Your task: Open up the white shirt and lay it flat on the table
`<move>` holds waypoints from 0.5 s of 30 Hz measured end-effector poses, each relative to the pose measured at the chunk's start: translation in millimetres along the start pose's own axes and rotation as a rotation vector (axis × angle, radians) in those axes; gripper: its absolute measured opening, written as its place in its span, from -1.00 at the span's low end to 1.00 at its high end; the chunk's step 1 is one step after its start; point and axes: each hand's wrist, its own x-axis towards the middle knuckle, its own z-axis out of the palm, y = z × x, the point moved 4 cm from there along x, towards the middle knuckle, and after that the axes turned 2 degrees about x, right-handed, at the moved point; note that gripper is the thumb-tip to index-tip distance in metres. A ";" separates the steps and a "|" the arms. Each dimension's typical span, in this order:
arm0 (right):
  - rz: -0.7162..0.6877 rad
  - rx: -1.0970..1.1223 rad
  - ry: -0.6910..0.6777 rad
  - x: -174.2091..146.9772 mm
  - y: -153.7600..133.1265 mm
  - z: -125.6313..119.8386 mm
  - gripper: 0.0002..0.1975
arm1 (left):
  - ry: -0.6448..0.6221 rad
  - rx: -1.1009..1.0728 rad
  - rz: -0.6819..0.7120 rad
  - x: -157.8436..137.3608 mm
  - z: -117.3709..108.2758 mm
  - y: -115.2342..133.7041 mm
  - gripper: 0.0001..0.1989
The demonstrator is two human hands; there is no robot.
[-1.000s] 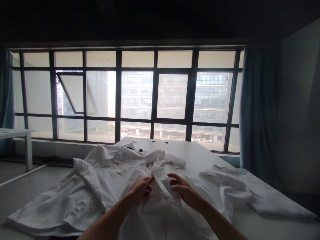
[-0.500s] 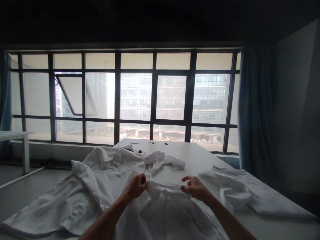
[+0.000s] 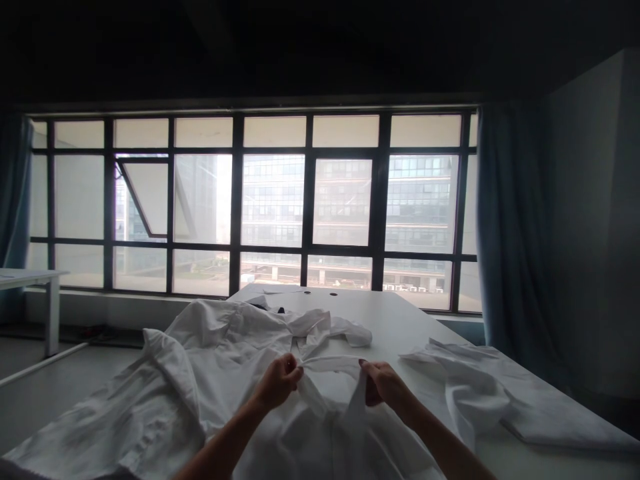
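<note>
Shirt (image 3: 220,373) on counter (image 3: 400,320): left hand (image 3: 278,383), right hand (image 3: 384,385) fingers pinching collar (image 3: 330,364); best kept taut, level.

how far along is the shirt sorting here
Done: a flat white garment lies at the table's right side. In hand: left hand and right hand pinch a stretched white shirt edge. Left: the rumpled white pile on the left.
</note>
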 end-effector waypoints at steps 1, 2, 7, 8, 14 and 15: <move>-0.044 0.040 -0.027 0.3 -2.4 -0.1 -0.35 | 0.008 -0.037 0.040 1.1 -2.3 0.2 -0.72; -0.103 0.044 -0.048 0.0 -5.7 -1.2 -0.33 | 0.003 -0.050 0.087 1.1 -5.0 1.3 -0.71; -0.273 -0.350 -0.013 -10.7 -18.0 -12.2 -0.49 | -0.258 0.365 0.142 -14.7 -13.5 0.9 -0.44; -0.250 -0.448 -0.013 -13.9 -18.1 -13.0 -0.56 | -0.327 0.476 0.129 -19.3 -13.5 -0.7 -0.41; -0.016 -0.781 -0.279 -34.6 -2.1 -0.8 -0.68 | -0.551 0.793 0.052 -34.3 -7.0 -0.4 -0.33; 0.000 -0.820 -0.313 -35.6 1.9 1.5 -0.58 | -0.559 0.834 0.024 -34.9 -6.5 1.1 -0.31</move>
